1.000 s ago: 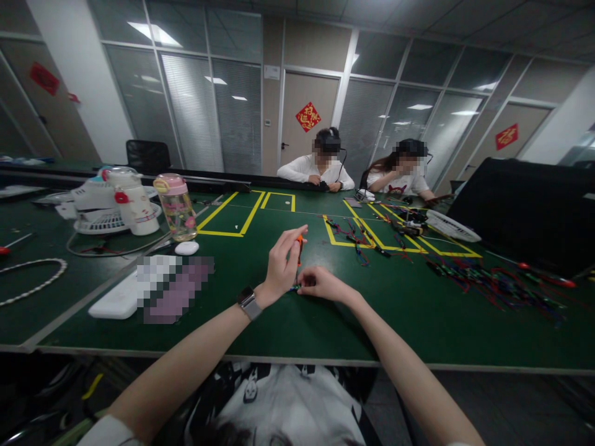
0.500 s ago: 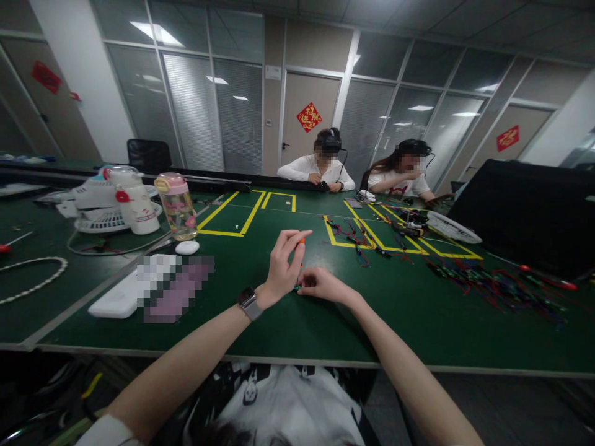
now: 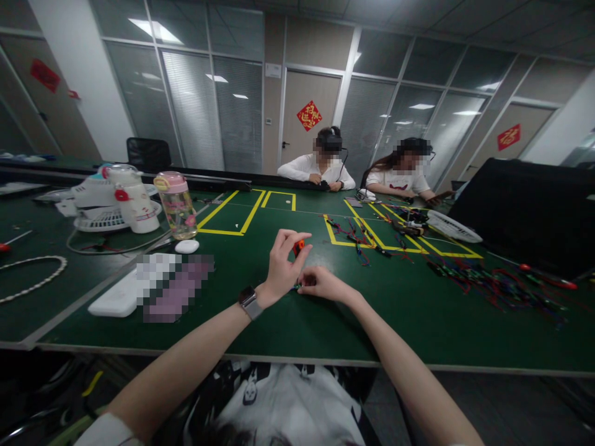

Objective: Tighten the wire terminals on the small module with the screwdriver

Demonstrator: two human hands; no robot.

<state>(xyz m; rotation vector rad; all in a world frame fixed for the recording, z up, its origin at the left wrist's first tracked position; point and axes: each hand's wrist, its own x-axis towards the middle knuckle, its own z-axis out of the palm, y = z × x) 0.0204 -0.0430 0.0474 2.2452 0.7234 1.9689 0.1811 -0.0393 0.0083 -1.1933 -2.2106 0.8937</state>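
Observation:
My left hand [image 3: 282,266], with a watch on its wrist, is raised over the green table [image 3: 288,322] and pinches a small orange screwdriver handle [image 3: 297,247] between thumb and fingers. Just to its right my right hand [image 3: 320,284] rests on the table with curled fingers, closed on a small dark connector [image 3: 295,287] with coloured wires under the tool's tip. The two hands touch.
A white box [image 3: 116,299], a white mouse [image 3: 186,246], a pink-lidded bottle [image 3: 176,206] and a white fan [image 3: 105,207] lie left. Piles of coloured wires [image 3: 493,285] spread right, near yellow tape squares [image 3: 235,214]. Two people sit at the far side.
My left fingers have turned round the orange handle, thumb and forefinger shifting on it. My right hand has stayed in place.

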